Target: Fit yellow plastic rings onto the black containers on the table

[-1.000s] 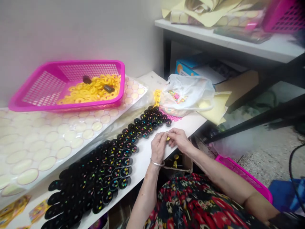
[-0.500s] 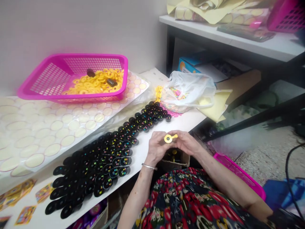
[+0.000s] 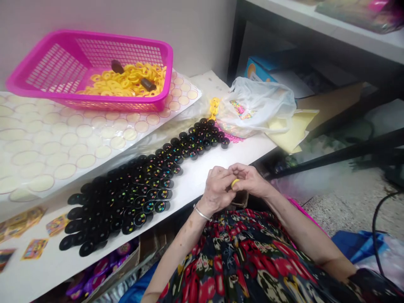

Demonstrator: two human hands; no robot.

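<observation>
My left hand [image 3: 217, 188] and my right hand [image 3: 251, 180] meet just off the front edge of the white table [image 3: 202, 179], above my flowered lap. Both are closed in a pinch around one small yellow ring piece [image 3: 235, 182], mostly hidden by the fingers. A silver bangle sits on my left wrist. To the left of my hands, several rows of small black caps with coloured dots [image 3: 142, 189] lie on the table. The nearest caps are about a hand's width from my left hand.
A pink basket [image 3: 53, 63] of yellow rings stands at the back left on a sheet of round stickers [image 3: 63, 143]. A plastic bag [image 3: 259, 105] lies at the table's right end. Small printed cards [image 3: 34, 248] lie front left. A dark shelf frame [image 3: 347, 151] stands right.
My hands have drawn back toward my lap and closed over the yellow ring, which showed openly between the fingers half a second ago. The view has tilted downward.
</observation>
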